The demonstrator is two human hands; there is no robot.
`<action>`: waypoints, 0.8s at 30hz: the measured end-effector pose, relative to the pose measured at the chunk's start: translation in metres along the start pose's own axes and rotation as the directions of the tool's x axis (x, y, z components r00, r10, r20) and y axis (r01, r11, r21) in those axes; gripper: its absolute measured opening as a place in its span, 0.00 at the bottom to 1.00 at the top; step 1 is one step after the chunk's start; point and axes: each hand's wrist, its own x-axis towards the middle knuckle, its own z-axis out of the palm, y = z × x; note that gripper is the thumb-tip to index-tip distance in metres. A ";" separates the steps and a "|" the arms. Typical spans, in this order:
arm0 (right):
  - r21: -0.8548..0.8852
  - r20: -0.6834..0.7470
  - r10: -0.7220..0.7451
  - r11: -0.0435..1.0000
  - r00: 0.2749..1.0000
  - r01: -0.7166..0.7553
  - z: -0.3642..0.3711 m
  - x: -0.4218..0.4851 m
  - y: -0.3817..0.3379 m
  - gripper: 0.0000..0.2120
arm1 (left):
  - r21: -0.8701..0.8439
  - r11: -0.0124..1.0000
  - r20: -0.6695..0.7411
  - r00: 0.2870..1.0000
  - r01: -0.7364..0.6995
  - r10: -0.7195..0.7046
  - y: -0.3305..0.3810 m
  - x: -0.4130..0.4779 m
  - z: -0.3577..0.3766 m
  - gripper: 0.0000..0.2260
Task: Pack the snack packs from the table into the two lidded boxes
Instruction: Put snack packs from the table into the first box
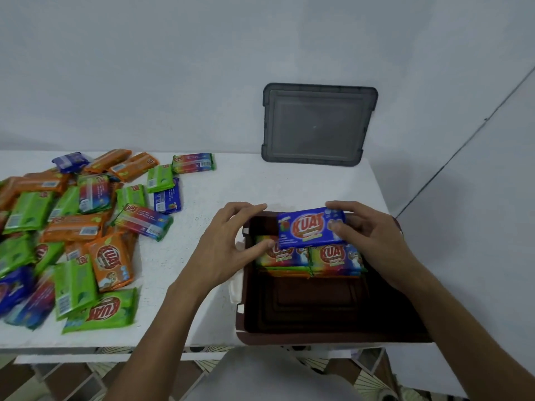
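Observation:
A dark brown open box (324, 308) sits at the table's front right. Two short stacks of packs, rainbow-coloured ones on top (335, 257), lie side by side against its far wall. My right hand (367, 235) pinches a blue snack pack (311, 227) by its right end and holds it just above those stacks. Beside the pack's left end hovers my left hand (231, 241), fingers loosely spread, thumb near the left stack, gripping nothing. A heap of orange, green, blue and rainbow packs (75, 227) covers the table's left side.
A grey lid (318, 125) leans upright against the wall at the table's back right. The white table (237, 180) ends close to the box's right side and front edge. A second box is not in view.

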 end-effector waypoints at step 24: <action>-0.794 -0.154 0.028 0.591 0.988 -0.140 -0.008 -0.003 0.068 0.19 | 0.023 0.999 -0.079 0.997 0.026 -0.024 -0.012 -0.022 0.024 0.19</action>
